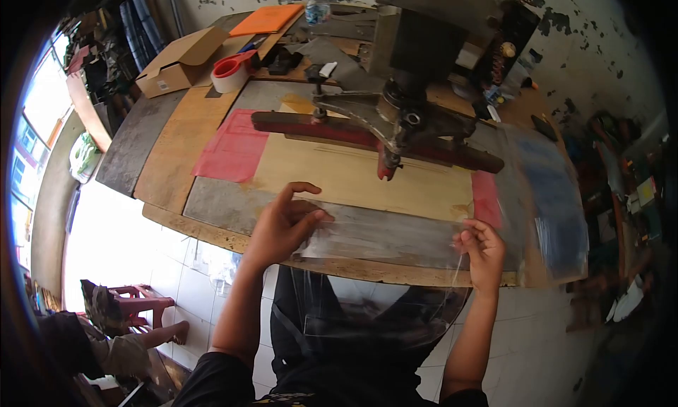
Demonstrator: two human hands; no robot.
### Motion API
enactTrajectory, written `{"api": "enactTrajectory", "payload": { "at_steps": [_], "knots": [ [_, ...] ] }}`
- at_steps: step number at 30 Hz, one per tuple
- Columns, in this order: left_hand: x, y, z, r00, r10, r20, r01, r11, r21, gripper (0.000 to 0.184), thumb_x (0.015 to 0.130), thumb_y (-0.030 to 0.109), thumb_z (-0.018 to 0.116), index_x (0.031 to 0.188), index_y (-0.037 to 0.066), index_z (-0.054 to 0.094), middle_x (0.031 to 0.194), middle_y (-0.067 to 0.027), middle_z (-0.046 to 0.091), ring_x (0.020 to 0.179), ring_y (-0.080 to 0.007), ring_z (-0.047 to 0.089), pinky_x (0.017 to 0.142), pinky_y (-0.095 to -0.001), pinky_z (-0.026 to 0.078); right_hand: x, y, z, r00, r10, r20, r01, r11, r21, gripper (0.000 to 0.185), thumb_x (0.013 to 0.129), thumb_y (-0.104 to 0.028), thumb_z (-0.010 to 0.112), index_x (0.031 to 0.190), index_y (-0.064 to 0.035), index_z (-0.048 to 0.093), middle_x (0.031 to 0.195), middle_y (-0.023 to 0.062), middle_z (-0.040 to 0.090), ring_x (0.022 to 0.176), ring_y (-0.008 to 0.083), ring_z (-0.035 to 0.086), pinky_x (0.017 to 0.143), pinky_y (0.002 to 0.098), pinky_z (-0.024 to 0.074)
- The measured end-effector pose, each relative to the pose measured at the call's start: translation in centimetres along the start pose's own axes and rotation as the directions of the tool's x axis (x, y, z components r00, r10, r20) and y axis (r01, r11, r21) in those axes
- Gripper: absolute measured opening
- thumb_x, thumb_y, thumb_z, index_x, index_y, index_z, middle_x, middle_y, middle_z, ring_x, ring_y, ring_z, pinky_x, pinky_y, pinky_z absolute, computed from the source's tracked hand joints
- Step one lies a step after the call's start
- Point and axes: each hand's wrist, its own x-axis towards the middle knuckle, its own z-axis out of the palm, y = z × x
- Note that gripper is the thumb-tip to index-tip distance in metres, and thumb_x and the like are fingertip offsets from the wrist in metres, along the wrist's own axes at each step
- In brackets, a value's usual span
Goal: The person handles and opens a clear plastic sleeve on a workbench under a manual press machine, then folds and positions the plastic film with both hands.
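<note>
Clear plastic sheet (381, 309) spans lower centre, over the front edge of the bench (169, 220). Left hand (282, 227), half-open, has its left side; right hand (482, 251) pinches its right. Upper-centre bottle (318, 10): label too small to read.

The camera sits on my head and looks forward and down over the table (162, 152). It is near enough that my left hand (282, 225) and right hand (483, 254) fall around the middle of the view, my forearms (236, 315) reaching up from below. My black shirt (353, 386) shows at the bottom edge; the machine (431, 46) is cut off at the top. The wide, curved view darkens at its corners and takes in the floor (187, 287) and the wall (590, 25) beyond.
</note>
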Motion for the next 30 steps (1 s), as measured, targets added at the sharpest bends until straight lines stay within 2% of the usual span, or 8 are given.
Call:
{"api": "enactTrajectory", "payload": {
  "at_steps": [4, 8, 13, 21, 23, 27, 29, 30],
  "knots": [
    [0.0, 0.3, 0.2, 0.997, -0.035, -0.069, 0.028, 0.995, -0.101, 0.04, 0.096, 0.001, 0.069, 0.132, 0.003, 0.052, 0.091, -0.0078, 0.075, 0.081, -0.0074, 0.07, 0.068, -0.0196, 0.049, 0.0, 0.0, -0.2, 0.998, -0.024, 0.051, 0.021, 0.998, 0.055, 0.032, 0.099, -0.014, 0.071, 0.125, 0.0022, 0.061, 0.091, 0.0087, 0.074, 0.082, 0.0112, 0.069, 0.072, 0.0237, 0.0514],
    [0.0, -0.1, 0.1, 0.998, -0.003, -0.057, -0.003, 0.994, -0.11, 0.041, 0.095, -0.001, 0.071, 0.131, 0.002, 0.052, 0.09, -0.0078, 0.075, 0.089, -0.0098, 0.072, 0.074, -0.0209, 0.052, 0.0, -0.2, -0.2, 0.997, -0.03, 0.07, 0.025, 0.997, 0.071, 0.033, 0.099, -0.013, 0.07, 0.127, 0.0014, 0.058, 0.091, 0.0092, 0.074, 0.081, 0.0112, 0.069, 0.07, 0.0231, 0.051],
    [-0.1, 0.3, -0.1, 0.997, -0.039, -0.068, 0.031, 0.993, -0.112, 0.04, 0.09, 0.001, 0.077, 0.125, 0.0, 0.059, 0.083, -0.0019, 0.071, 0.071, -0.0018, 0.062, 0.059, -0.0179, 0.042, -0.2, -0.3, -0.3, 0.995, -0.053, 0.083, 0.044, 0.993, 0.107, 0.033, 0.1, -0.013, 0.07, 0.126, 0.0015, 0.057, 0.09, 0.0093, 0.074, 0.081, 0.0118, 0.069, 0.069, 0.0241, 0.0525],
    [-0.3, 0.1, -0.2, 0.999, 0.004, -0.046, -0.007, 0.999, -0.052, 0.042, 0.089, 0.0, 0.078, 0.126, -0.001, 0.059, 0.091, -0.0049, 0.071, 0.086, -0.0088, 0.07, 0.072, -0.0218, 0.052, 0.0, -0.7, -0.8, 0.986, -0.02, 0.168, 0.006, 0.997, 0.083, 0.031, 0.099, -0.006, 0.061, 0.13, -0.0016, 0.06, 0.11, 0.0109, 0.072, 0.089, 0.0128, 0.069, 0.073, 0.0241, 0.0544],
    [-0.6, 0.4, 0.5, 0.999, 0.018, -0.046, -0.027, 0.976, -0.215, 0.037, 0.091, -0.002, 0.075, 0.124, -0.001, 0.059, 0.092, -0.002, 0.067, 0.084, -0.0058, 0.067, 0.068, -0.0204, 0.051, -0.3, -1.5, -1.0, 0.979, -0.013, 0.203, 0.0, 0.998, 0.066, 0.031, 0.099, -0.007, 0.061, 0.129, -0.0013, 0.061, 0.112, 0.0109, 0.071, 0.095, 0.0145, 0.069, 0.081, 0.0274, 0.0542],
    [-1.7, 0.5, 0.8, 0.999, 0.015, -0.033, -0.023, 0.972, -0.235, 0.035, 0.092, -0.002, 0.073, 0.124, -0.001, 0.059, 0.096, -0.0022, 0.067, 0.089, -0.0073, 0.068, 0.076, -0.0218, 0.053, -1.4, -5.4, -0.4, 0.96, -0.186, 0.209, 0.232, 0.947, -0.224, 0.031, 0.099, -0.022, 0.067, 0.121, -0.0006, 0.067, 0.113, 0.0094, 0.071, 0.112, 0.0226, 0.064, 0.101, 0.0405, 0.0462],
    [-2.0, 0.8, 1.1, 0.999, 0.011, -0.045, -0.022, 0.972, -0.235, 0.034, 0.092, -0.002, 0.073, 0.123, -0.001, 0.059, 0.098, -0.0024, 0.067, 0.09, -0.0076, 0.067, 0.077, -0.022, 0.053, -2.3, -8.2, 0.5, 0.804, -0.513, 0.299, 0.592, 0.653, -0.472, 0.046, 0.094, -0.045, 0.072, 0.115, -0.0036, 0.071, 0.113, 0.007, 0.071, 0.112, 0.0243, 0.064, 0.101, 0.0434, 0.0443],
    [-2.1, 0.9, 1.4, 0.998, 0.026, -0.065, -0.04, 0.974, -0.224, 0.034, 0.093, -0.001, 0.073, 0.124, -0.001, 0.058, 0.1, -0.0028, 0.067, 0.089, -0.0084, 0.069, 0.075, -0.0218, 0.053, -3.4, -9.6, 1.1, 0.751, -0.535, 0.388, 0.658, 0.559, -0.504, 0.052, 0.09, -0.053, 0.072, 0.113, -0.0057, 0.072, 0.113, 0.0061, 0.071, 0.112, 0.0242, 0.064, 0.1, 0.0442, 0.0443]
  ]
}}
